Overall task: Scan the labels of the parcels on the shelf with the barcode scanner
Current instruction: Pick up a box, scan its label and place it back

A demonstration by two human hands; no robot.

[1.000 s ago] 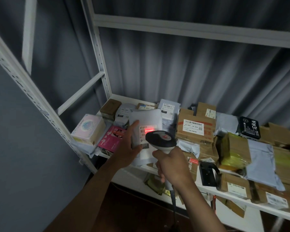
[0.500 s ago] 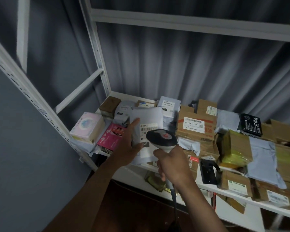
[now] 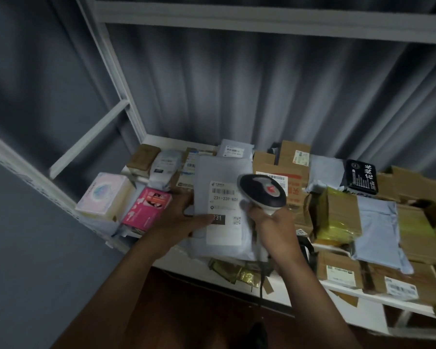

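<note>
Left hand: the left hand (image 3: 180, 217) held a grey mailer parcel (image 3: 223, 210) by its left edge, thumb laid across the white label (image 3: 224, 212) near the dark "231" block, the other fingers hidden behind the parcel.
Right hand: the right hand (image 3: 275, 230) was wrapped round the handle of the barcode scanner (image 3: 262, 191), fingers curled tight about the grip.
Scanner: its dark oval head with a red mark sat just right of the label's barcode, overlapping the parcel's right edge; a cable trailed down from the handle.
Parcel: tilted up toward the camera over the front of the white shelf (image 3: 176, 263), label facing the viewer.
Shelf, left: a pale pink box (image 3: 103, 195) and a bright pink box (image 3: 149, 207) stood side by side at the left end.
Shelf, right: brown cartons, a yellow-taped carton (image 3: 335, 215), grey mailers and a black packet (image 3: 360, 178) lay crowded together.
Backdrop: a grey pleated curtain (image 3: 262, 91) hung behind the frame.
</note>
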